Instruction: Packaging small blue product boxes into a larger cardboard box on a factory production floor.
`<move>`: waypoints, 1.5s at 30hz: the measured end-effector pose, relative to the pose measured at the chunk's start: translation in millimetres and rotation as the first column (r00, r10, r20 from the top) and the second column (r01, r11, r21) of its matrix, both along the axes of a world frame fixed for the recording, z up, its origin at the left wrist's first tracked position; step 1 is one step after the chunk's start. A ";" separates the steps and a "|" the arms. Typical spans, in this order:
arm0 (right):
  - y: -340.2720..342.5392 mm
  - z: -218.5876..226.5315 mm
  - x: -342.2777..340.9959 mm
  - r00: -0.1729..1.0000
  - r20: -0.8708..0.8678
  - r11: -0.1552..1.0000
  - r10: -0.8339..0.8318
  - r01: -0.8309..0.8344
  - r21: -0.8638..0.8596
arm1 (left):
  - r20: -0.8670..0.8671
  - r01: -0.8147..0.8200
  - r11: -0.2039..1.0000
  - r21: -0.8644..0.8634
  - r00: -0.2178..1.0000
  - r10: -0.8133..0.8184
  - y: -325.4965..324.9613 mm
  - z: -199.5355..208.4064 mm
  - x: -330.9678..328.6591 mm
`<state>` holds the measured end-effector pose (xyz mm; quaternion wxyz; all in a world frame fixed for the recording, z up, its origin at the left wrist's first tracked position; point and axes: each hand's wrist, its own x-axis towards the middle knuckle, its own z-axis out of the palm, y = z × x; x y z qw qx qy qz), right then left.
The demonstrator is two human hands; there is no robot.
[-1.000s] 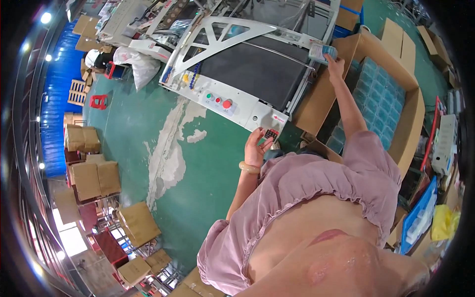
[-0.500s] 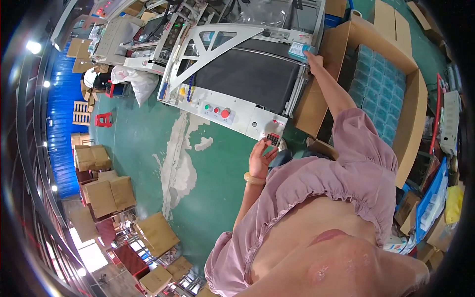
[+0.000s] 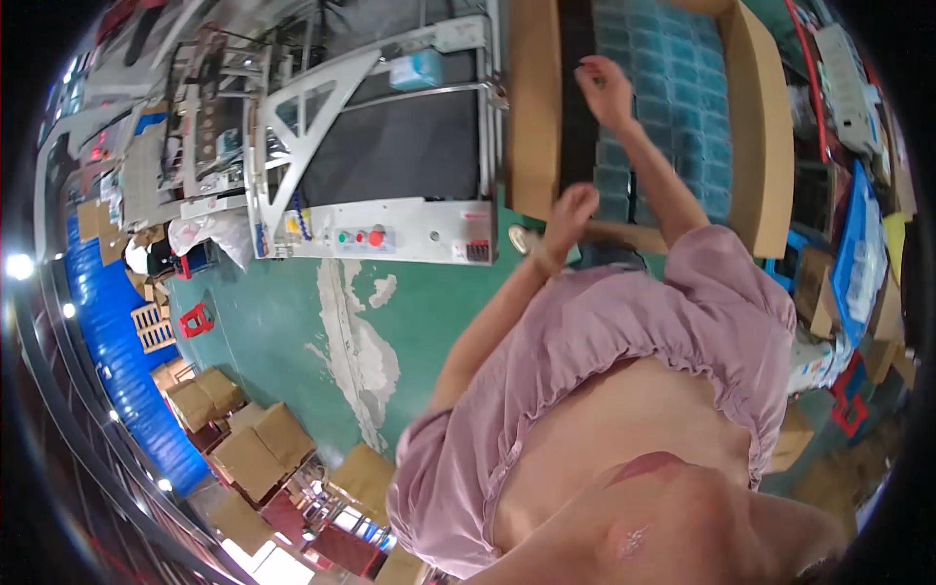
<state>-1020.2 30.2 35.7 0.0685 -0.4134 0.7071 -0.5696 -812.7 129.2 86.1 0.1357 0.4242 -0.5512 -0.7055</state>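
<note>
My right hand (image 3: 606,93) is over the left side of a large open carton (image 3: 536,127). Its fingers are loosely bent, and nothing shows between them. Inside the carton, rows of clear blue packs (image 3: 673,107) stand close together, with a dark gap along the left wall. Near the carton's front left corner is my left hand (image 3: 571,216), its fingers bunched and blurred, so I cannot make out whether they hold anything. A single blue-and-white pack (image 3: 416,70) sits at the far part of the machine's black belt (image 3: 395,146).
The machine's white front panel (image 3: 400,232) carries green and red buttons; a white slanted frame (image 3: 312,127) rises over its belt. A blue crate (image 3: 858,253) stands at the right. Cardboard boxes (image 3: 263,448) and a red stool (image 3: 195,320) are on the left.
My right hand has left the belt's end and is now over the carton; the blue pack it held is out of it. My left hand has moved from the machine's corner toward the carton. The view has shifted right.
</note>
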 end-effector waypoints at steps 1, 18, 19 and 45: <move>16.9 -12.2 -26.5 0.997 -0.075 0.993 -0.037 0.045 0.106 | -0.008 0.004 1.000 -0.022 1.000 -0.004 -7.0 -29.4 -20.2; 25.5 -67.0 -54.4 0.866 -0.497 0.698 -0.056 0.390 0.601 | 0.590 -0.326 0.746 0.581 0.800 -0.110 -33.2 -123.0 -111.9; 20.6 -67.0 -55.6 0.861 -0.508 0.717 -0.028 0.371 0.590 | 0.546 -0.286 0.755 0.590 0.830 -0.112 -32.7 -130.4 -109.1; 122.3 131.3 -39.1 0.965 -0.261 0.999 -0.019 0.005 -0.052 | -0.440 0.368 0.609 0.703 0.897 -0.034 -26.2 -21.9 -64.3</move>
